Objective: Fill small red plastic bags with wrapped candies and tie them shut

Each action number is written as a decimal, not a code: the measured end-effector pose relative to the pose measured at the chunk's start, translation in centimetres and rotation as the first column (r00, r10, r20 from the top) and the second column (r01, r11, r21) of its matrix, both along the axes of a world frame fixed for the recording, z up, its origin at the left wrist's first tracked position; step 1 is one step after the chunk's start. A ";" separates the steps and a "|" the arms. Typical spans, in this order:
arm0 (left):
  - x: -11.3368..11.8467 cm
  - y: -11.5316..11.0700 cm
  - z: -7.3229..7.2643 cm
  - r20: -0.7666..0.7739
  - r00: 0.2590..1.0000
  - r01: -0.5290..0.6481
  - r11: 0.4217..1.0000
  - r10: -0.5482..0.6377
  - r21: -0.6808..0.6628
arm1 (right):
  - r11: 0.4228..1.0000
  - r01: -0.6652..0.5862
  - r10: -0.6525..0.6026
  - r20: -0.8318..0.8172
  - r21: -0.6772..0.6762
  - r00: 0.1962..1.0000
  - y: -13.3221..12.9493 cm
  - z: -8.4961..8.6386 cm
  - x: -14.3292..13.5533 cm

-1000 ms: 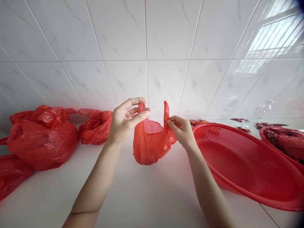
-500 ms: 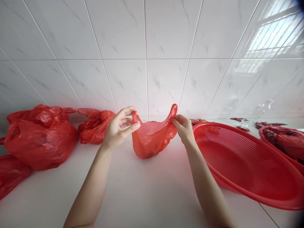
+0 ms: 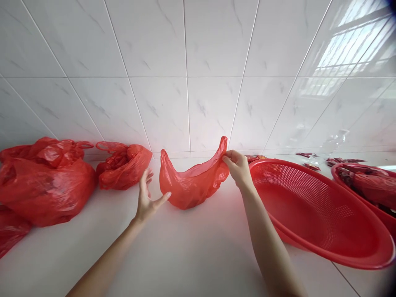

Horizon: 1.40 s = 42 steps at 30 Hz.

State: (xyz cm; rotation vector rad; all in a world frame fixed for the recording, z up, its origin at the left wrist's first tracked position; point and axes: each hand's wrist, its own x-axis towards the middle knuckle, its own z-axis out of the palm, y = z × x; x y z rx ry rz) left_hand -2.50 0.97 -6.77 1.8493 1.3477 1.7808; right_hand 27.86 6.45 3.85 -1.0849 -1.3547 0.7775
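Note:
A red plastic bag (image 3: 192,187) stands in the middle of the white surface, its two handles pointing up and its mouth sagging between them. My right hand (image 3: 237,167) pinches the bag just below its right handle. My left hand (image 3: 149,198) is open at the bag's left side, fingers spread; its thumb tip overlaps the bag's lower edge, and I cannot tell whether it touches. Something darker shows faintly through the bottom of the bag, too blurred to name.
Several filled red bags (image 3: 46,185) lie at the left, with a smaller red bag (image 3: 125,167) by the tiled wall. At the right stands a large red perforated basket (image 3: 309,214); behind it is another red basket (image 3: 343,181) holding packets. Small red packets (image 3: 343,161) and a clear bottle (image 3: 334,142) lie farther back.
My left hand has let go of the left handle and moved down and left, fingers spreading. That handle now stands loose, farther left. My right hand keeps its hold.

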 end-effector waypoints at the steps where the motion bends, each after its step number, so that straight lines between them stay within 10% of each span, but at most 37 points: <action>1: -0.2 -0.2 -0.3 -0.023 0.999 0.044 0.994 -0.046 -0.097 | 1.000 -0.004 0.004 0.002 -0.004 1.000 0.0 0.0 0.0; 7: 1.2 0.6 -0.8 0.001 0.923 0.336 0.803 -0.386 -0.493 | 0.999 -0.037 0.037 0.008 -0.030 0.999 -0.1 0.0 0.0; 19: 3.9 4.8 6.5 0.326 0.905 0.387 0.850 -0.274 -0.357 | 1.000 -0.005 0.005 0.002 -0.015 1.000 0.4 -0.3 1.1; 31: 0.9 4.2 5.8 0.076 0.973 0.226 0.811 -0.220 -0.539 | 0.999 -0.027 0.028 0.015 -0.032 1.000 0.7 -0.5 1.1; 42: 2.4 4.3 9.4 0.023 0.974 0.228 0.965 -0.227 -0.126 | 0.988 -0.138 0.144 0.103 -0.064 0.984 -0.2 0.0 1.0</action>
